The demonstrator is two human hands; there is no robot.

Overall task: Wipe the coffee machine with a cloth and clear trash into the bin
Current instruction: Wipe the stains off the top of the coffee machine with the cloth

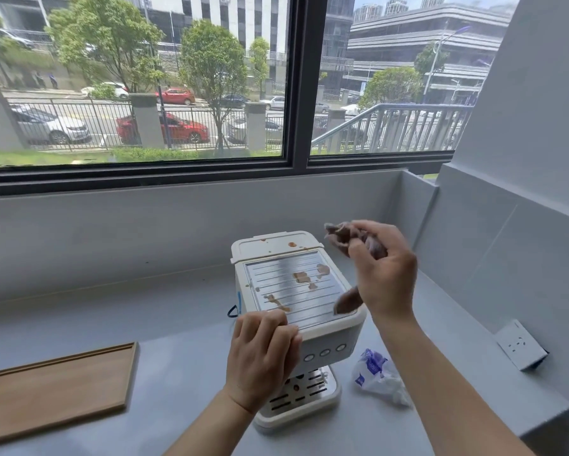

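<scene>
Pinched in the raised right hand, a brown cloth hangs bunched over the right side of the white coffee machine, its tail reaching the spill-stained top. Left hand curls its fingers over the machine's front top edge, forearm angled up from below. On the grey counter under a window lie a crumpled plastic wrapper and a wooden tray.

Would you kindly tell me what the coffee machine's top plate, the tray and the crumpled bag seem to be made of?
Top plate: likely brushed metal, reflective with ribbed lines, stained brown.
Tray: wood or wood veneer, matte tan surface with a raised rim.
Crumpled bag: thin plastic film, translucent white with blue print, creased and slightly glossy.
</scene>
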